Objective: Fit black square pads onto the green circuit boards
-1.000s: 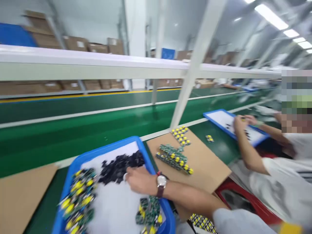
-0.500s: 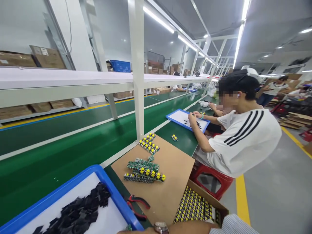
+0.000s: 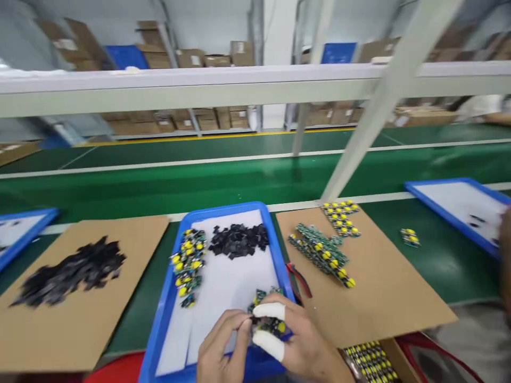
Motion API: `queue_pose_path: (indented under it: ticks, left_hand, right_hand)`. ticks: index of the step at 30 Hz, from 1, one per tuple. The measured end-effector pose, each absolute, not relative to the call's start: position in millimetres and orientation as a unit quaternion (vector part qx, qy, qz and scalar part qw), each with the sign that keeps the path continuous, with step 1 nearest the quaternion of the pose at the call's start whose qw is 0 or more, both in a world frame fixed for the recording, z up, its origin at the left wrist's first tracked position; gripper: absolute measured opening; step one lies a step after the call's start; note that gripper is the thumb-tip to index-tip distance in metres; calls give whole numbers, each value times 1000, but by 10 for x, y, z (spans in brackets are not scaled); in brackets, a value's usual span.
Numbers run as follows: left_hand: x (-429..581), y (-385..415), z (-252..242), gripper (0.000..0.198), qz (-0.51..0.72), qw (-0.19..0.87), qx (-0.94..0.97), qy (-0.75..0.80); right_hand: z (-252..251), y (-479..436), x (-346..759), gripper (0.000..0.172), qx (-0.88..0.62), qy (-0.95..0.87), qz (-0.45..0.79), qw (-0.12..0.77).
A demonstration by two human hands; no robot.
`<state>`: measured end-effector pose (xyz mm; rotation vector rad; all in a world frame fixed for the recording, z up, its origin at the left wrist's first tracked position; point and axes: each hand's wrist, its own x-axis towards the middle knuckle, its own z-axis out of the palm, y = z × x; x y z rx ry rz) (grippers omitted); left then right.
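Both hands meet over the front of a blue-rimmed tray [image 3: 159,314]. My right hand [image 3: 305,340], with white covers on thumb and forefinger, grips a small circuit board [image 3: 273,324] with yellow parts. My left hand [image 3: 223,348] is closed in a pinch at the board's left edge, on a small dark piece [image 3: 253,319] partly hidden by the fingertips. Just behind the right hand lie more green circuit boards [image 3: 261,298]. Black pieces [image 3: 239,240] are heaped at the tray's back, and a row of yellow-topped boards [image 3: 187,266] lines its left side.
Red-handled pliers [image 3: 299,279] lie right of the tray. Circuit boards [image 3: 323,252] are stacked on a cardboard sheet [image 3: 383,287]; a box of yellow-topped boards [image 3: 369,361] stands below. Another cardboard sheet [image 3: 51,340] at left bears black strips [image 3: 75,271]. A slanting post [image 3: 371,133] rises behind.
My view has swung left from the co-worker to the tray. Both hands are now in sight over it, whereas before only a forearm with a watch and part of a hand showed.
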<state>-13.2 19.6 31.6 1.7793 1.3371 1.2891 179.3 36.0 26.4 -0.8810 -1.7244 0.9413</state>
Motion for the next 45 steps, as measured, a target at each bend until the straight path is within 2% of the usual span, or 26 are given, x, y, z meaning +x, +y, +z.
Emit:
queue_pose_path:
  ticks: [4, 8, 10, 12, 15, 19, 22, 25, 27, 32, 36, 40, 45]
  left_hand:
    - [87, 119, 321, 25, 462, 398, 597, 522]
    - [122, 90, 297, 28, 437, 479, 570, 504]
    - [30, 119, 304, 26, 435, 478, 567, 511]
    - [-114, 177, 309, 22, 429, 434, 580, 539]
    - [-318, 256, 288, 20, 355, 367, 647, 566]
    - [-360, 253, 239, 32, 213, 389, 722, 531]
    - [-320, 231, 208, 31, 191, 406, 735, 508]
    - [-359, 221, 184, 24, 228, 445, 693, 520]
    - [-392, 216, 168, 27, 272, 462, 657, 530]
    - [-264, 223, 113, 36, 357, 360, 693, 513]
    - [-118, 246, 62, 40, 397, 329, 694, 502]
    - [-101, 235, 2, 41, 433, 339, 683, 480]
    - [-102, 163, -99, 58, 495, 405, 618, 458]
  right_hand:
    - [120, 284, 1812, 30, -347, -638, 426, 540]
    - [44, 217, 1867, 30, -367, -619, 453, 526]
    - [34, 193, 1947, 29, -385, -600, 454, 534]
    - [19, 170, 2051, 29, -411, -565, 457, 551]
    - [-22, 133, 2187, 27, -451, -529, 452, 559]
    - [-54, 113, 2207, 24, -475, -538, 446, 536]
    - [-41, 128, 2128, 23, -476, -548, 443, 527]
    - [-18, 143, 2051, 25, -486, -512, 460, 538]
    - [-3, 153, 2005, 28, -489, -477, 487, 544]
    - [33, 201, 1832, 27, -437, -430, 561, 557]
    - [25, 221, 1704, 31, -446, -442, 535, 566]
    - [13, 211, 1679, 34, -457, -452, 516, 566]
    - [30, 216, 1685, 31, -451, -468, 511, 562]
